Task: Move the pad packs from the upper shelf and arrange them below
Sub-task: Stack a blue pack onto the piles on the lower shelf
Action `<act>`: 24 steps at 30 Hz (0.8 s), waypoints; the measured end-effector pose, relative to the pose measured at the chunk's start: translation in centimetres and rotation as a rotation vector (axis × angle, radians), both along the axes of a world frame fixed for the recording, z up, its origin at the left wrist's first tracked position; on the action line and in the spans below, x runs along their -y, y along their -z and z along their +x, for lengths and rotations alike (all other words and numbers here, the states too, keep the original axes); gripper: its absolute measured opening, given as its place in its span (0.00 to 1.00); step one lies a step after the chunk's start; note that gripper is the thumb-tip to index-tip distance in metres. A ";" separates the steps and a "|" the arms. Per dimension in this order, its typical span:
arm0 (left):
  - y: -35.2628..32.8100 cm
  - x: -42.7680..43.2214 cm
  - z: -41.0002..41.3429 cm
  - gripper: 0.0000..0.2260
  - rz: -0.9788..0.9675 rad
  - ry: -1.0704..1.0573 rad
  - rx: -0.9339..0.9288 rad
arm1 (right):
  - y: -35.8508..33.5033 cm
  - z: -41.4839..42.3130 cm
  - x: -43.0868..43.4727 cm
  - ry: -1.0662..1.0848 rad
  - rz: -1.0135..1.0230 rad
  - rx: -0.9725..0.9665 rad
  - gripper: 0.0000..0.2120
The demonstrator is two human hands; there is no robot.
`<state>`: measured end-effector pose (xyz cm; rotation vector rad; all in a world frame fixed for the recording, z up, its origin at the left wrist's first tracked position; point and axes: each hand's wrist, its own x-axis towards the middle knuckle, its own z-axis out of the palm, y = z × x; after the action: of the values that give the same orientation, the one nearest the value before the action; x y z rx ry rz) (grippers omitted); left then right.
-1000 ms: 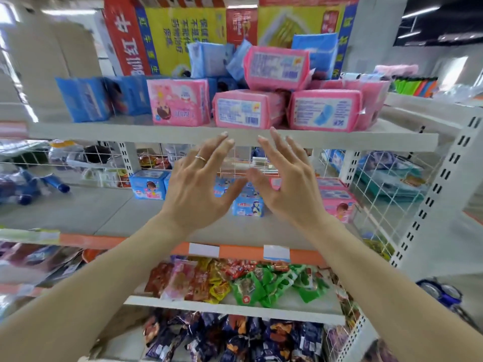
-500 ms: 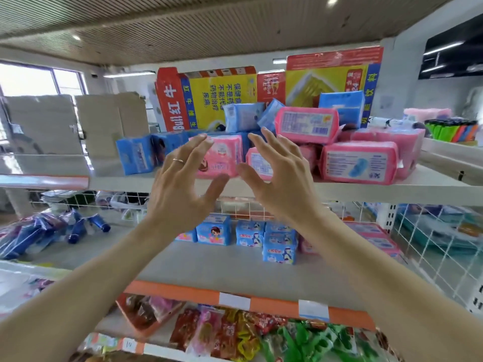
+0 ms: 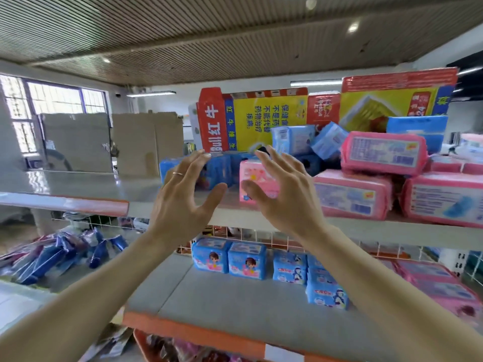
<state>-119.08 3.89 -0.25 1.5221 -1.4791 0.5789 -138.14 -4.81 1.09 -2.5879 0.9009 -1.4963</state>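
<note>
The left hand (image 3: 183, 205) (a ring (image 3: 177, 174) on 1 finger) and the right hand (image 3: 282, 202) are up with fingers spread, gripping nothing, either side of a small pink pack (image 3: 249, 176) at the front of the upper shelf (image 3: 392, 232). Further back on that shelf sit blue packs (image 3: 222, 167), rightward along it big pink packs (image 3: 352, 194), and 1 level beneath it small blue packs (image 3: 247, 261).

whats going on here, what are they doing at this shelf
A person's left hand and right hand are up at the upper shelf, open and empty, in front of a small pink pad pack and some blue packs. Nothing is gripped yet. Larger pink packs lie further right; light blue packs stand on the lower shelf.
</note>
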 end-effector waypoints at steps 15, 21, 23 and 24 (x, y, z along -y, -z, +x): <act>1.1 4.0 16.6 0.30 0.070 -0.047 -0.247 | 0.5 15.5 2.2 -0.039 0.135 -0.087 0.33; -0.2 6.7 21.5 0.22 0.215 0.068 -0.605 | 1.0 21.2 2.9 -0.027 0.318 -0.129 0.35; -0.6 8.3 23.8 0.28 0.309 0.074 -0.658 | 1.4 22.4 3.2 -0.024 0.344 -0.146 0.35; -0.8 9.1 24.9 0.32 0.357 0.077 -0.662 | 1.5 22.7 3.4 -0.026 0.359 -0.152 0.36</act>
<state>-94.21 -5.16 0.50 1.6938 -1.1388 -0.2471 -115.42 -8.20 -0.46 -2.4570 1.0351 -1.0269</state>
